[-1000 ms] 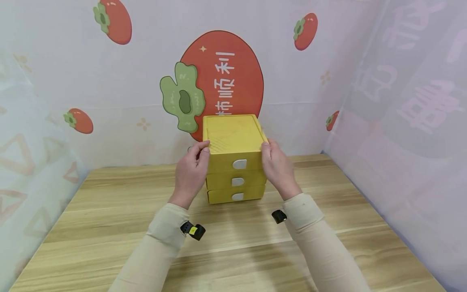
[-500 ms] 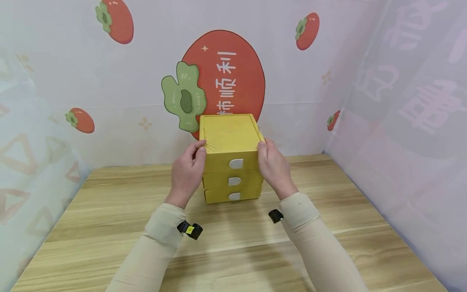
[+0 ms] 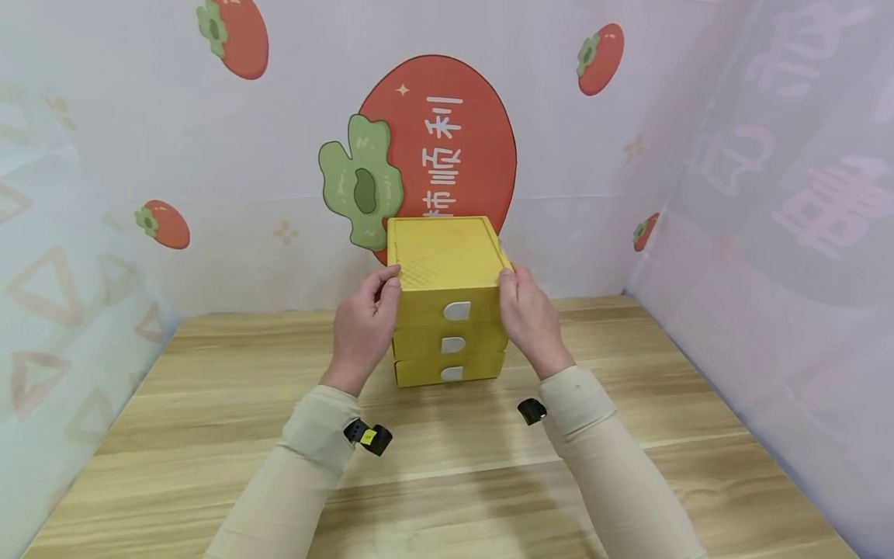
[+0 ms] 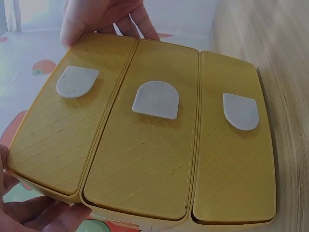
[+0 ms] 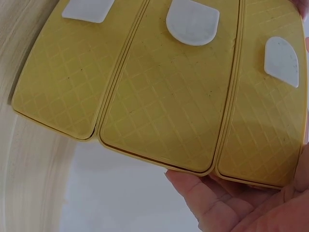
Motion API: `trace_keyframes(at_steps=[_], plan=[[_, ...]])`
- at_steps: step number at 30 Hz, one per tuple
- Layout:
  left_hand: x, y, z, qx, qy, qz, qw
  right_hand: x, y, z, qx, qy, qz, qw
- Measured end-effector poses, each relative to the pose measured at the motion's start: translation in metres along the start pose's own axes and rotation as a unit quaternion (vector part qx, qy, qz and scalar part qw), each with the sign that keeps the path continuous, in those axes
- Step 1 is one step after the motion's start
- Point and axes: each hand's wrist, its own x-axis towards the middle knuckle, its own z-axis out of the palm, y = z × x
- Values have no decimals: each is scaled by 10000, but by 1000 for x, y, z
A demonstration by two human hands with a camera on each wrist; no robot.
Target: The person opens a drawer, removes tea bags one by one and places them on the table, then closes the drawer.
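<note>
A small yellow drawer cabinet [image 3: 450,255] with three stacked drawers stands on the wooden table, toward the back wall. Each drawer front bears a white rounded tab, like the middle one [image 4: 156,100] in the left wrist view, and all three drawers are closed. My left hand [image 3: 365,330] grips the cabinet's upper left side, thumb near the front corner. On the opposite side, my right hand [image 3: 533,320] holds the upper right edge with its thumb by the top front corner. In the right wrist view, the fingers [image 5: 212,198] reach along the cabinet's side and partly behind it.
The wooden table [image 3: 244,435] extends around the cabinet. Close behind it hangs a pale backdrop [image 3: 279,140] printed with red persimmons, and similar cloth [image 3: 789,256] encloses the sides. Black wrist straps [image 3: 373,439] hang below both sleeves.
The cabinet has shifted slightly left against the backdrop, with both hands keeping their hold on its sides. The head view has turned a little left.
</note>
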Motion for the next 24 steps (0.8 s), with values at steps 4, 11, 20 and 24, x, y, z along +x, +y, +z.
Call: trace_keyframes(at_steps=[4,11,20,24], plan=[[1,0,-1,-38,-70,-49,10000,0,0,-1,8,-20,30,10000],[2,1,-4,-129,-218,-207,9995,0,0,-1,27,9,-2,10000],[7,2,-9,-317,-532,-503,9968,1,1,0,27,-23,45,10000],[11,0,-10,-456,-699,-629,9945,1,1,0,35,-53,79,9999]])
